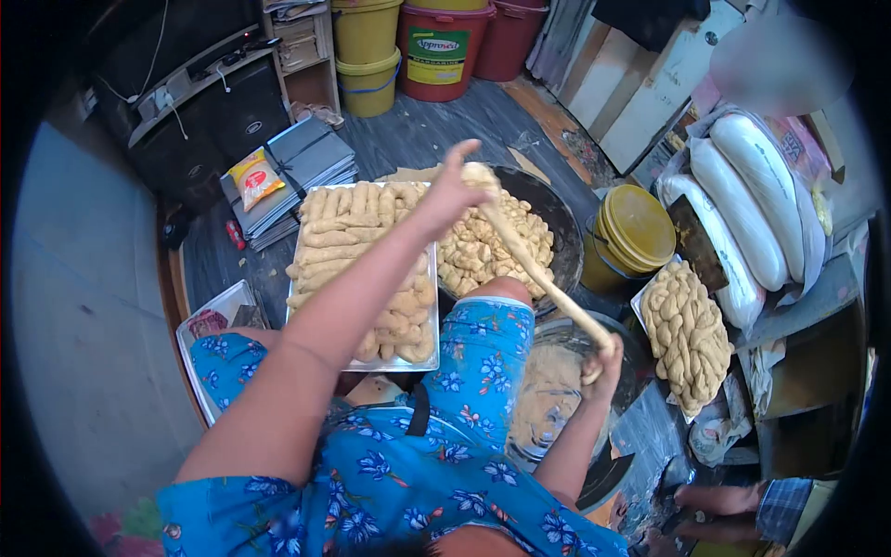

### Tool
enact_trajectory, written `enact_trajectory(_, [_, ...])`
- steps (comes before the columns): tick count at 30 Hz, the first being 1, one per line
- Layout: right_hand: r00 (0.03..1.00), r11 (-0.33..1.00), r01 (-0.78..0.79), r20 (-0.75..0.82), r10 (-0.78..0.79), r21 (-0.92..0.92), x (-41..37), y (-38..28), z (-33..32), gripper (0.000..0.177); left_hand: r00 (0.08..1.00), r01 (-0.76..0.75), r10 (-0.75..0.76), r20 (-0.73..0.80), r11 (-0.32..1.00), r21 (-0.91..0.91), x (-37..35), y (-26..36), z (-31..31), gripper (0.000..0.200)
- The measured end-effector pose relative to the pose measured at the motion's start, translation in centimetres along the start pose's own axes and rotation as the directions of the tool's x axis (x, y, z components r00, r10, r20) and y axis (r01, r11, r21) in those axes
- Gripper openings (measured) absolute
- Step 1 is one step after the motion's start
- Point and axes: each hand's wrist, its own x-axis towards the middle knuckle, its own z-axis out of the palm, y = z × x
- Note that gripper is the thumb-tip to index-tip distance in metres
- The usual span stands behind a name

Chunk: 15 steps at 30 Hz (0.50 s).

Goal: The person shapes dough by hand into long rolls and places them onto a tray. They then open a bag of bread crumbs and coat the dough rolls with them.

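A long dough rope (538,269) stretches diagonally through the air between my two hands. My left hand (455,193) grips its upper end, one finger sticking out. The lower end is wrapped in the fingers of my right hand (603,367), above a basin (534,395) coated inside with pale crumbs or flour. Beneath my left forearm lies a metal tray (434,320) packed with rows of dough strips and twisted pieces (339,232). Beside it, a black basin (568,218) holds many small dough lumps (497,246), partly hidden by the rope.
To the right, braided dough (687,334) fills another tray, near a yellow bucket (636,227) and long white plastic-wrapped sacks (738,200). Stacked grey trays (311,167) carry a yellow packet (253,179). Large buckets (445,56) line the back. Another person's legs (724,506) show at lower right.
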Motion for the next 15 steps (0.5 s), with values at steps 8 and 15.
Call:
enact_trajectory(8, [0.978, 1.0, 0.008, 0.21, -0.002, -0.027, 9.1, -0.1, 20.1, 0.044, 0.994, 0.031, -0.109, 0.027, 0.502, 0.864, -1.7, -9.9, -15.5, 0.026])
enact_trajectory(15, [0.824, 0.584, 0.237, 0.479, 0.303, -0.776, 12.4, 9.1, 37.8, 0.042, 0.969, -0.218, 0.21, 0.131, 0.476, 0.852, -2.0, -12.6, -17.7, 0.033])
